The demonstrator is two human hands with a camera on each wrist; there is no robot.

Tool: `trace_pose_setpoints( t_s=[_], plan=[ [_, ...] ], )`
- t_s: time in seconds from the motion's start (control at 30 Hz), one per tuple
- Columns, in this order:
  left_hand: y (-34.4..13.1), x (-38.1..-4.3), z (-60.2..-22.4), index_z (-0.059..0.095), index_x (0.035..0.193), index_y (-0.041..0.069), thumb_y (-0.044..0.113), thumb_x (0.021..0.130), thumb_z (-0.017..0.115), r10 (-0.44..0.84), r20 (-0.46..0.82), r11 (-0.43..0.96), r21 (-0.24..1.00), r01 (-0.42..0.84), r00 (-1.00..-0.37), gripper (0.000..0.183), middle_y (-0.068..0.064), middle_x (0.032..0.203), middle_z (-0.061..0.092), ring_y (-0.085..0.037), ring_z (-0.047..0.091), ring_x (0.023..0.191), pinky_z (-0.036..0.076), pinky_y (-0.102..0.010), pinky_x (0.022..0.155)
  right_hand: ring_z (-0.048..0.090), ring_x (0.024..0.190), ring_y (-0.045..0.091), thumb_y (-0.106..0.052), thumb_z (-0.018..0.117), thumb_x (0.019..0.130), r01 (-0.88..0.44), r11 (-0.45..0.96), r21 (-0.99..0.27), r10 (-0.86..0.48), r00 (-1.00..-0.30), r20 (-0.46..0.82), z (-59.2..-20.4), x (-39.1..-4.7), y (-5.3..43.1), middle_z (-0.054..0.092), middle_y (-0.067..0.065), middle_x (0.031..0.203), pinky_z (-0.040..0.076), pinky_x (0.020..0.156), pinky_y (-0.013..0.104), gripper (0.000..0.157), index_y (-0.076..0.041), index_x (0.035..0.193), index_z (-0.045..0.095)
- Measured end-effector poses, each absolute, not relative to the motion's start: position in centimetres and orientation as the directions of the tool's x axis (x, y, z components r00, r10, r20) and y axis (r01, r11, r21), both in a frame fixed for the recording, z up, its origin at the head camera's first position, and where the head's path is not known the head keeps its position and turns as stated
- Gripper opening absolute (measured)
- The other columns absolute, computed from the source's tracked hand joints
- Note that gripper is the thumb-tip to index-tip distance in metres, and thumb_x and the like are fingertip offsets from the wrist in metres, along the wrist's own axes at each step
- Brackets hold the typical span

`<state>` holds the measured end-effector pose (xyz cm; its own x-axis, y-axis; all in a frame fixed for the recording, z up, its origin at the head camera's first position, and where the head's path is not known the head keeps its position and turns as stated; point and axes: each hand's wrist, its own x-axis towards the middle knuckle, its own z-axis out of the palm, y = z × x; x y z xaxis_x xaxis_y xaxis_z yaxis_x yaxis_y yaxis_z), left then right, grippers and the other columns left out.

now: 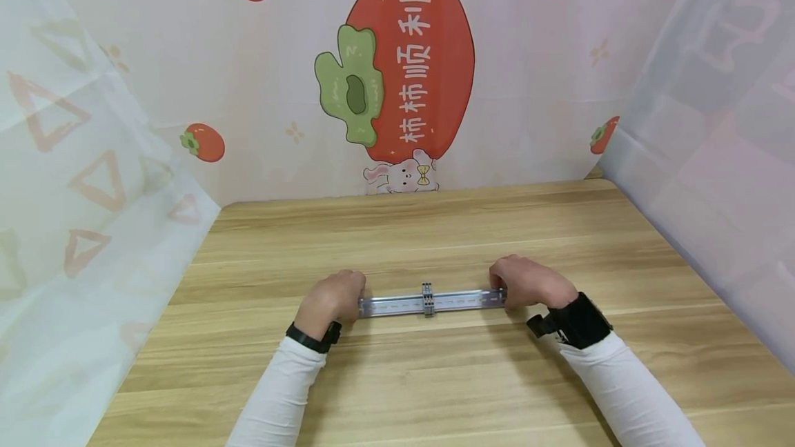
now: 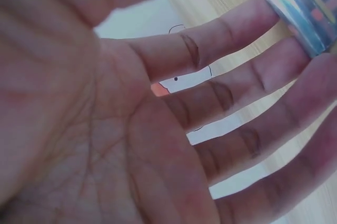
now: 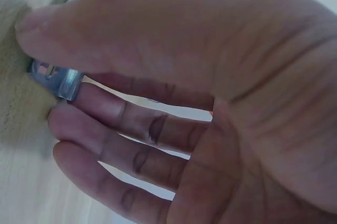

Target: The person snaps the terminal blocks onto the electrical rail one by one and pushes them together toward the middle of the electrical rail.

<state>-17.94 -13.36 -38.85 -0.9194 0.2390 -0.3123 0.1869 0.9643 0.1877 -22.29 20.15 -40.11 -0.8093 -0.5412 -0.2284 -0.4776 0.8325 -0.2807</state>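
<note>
A slotted metal DIN rail [image 1: 397, 305] stretches left to right between the two hands, low over or on the wooden table; I cannot tell which. Near its middle sits a narrow stack of grey terminal blocks [image 1: 428, 300]. My left hand [image 1: 332, 301] pinches the rail's left end; in the left wrist view that rail end [image 2: 305, 11] meets the fingertips at the upper right. At the other end my right hand [image 1: 531, 283] holds the rail, its thumb across the front. The right wrist view shows the rail's tip [image 3: 63, 83] between thumb and fingers.
The wooden tabletop [image 1: 397, 385] lies under both hands. Behind it hangs a pale backdrop [image 1: 528, 88] printed with red persimmons. Pale sheets [image 1: 81, 178] border the table at left and right. Each wrist wears a black strap with a device [image 1: 584, 321].
</note>
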Motion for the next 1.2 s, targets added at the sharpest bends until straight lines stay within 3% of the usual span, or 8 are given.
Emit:
trace_pose_setpoints(
  t_s=[0.6, 1.2],
  plan=[
    [-14.0, -19.1, -39.6, 0.06, 0.092, 0.008, 0.001, 0.069, 0.068, 0.226, -0.226, 0.957, 0.23, 0.174, -0.948, 0.025, -0.002, 0.085, 0.05, -0.018, 0.047, 0.074, 0.039, -0.03, 0.06, 0.048, 0.071, 0.017, -0.004, 0.07, 0.062, -0.448, 0.838, -0.311, -0.512, -0.843, -0.165, -40.6, -23.8, 21.3, 0.056, 0.001, 0.083, 0.041, 0.062, 0.031, 0.026, -0.01, 0.086, 0.063],
    [-14.4, -19.8, -39.8, 0.056, 0.081, 0.007, 0.005, 0.069, 0.068, 0.218, -0.193, 0.95, 0.266, 0.163, -0.957, 0.017, -0.004, 0.079, 0.051, -0.019, 0.048, 0.068, 0.039, -0.029, 0.056, 0.042, 0.07, 0.017, -0.005, 0.068, 0.07, -0.509, 0.809, -0.294, -0.544, -0.838, -0.044, -41.3, -24.3, 22.0, 0.054, 0.002, 0.078, 0.036, 0.062, 0.032, 0.018, -0.008, 0.087, 0.064]
  ],
)
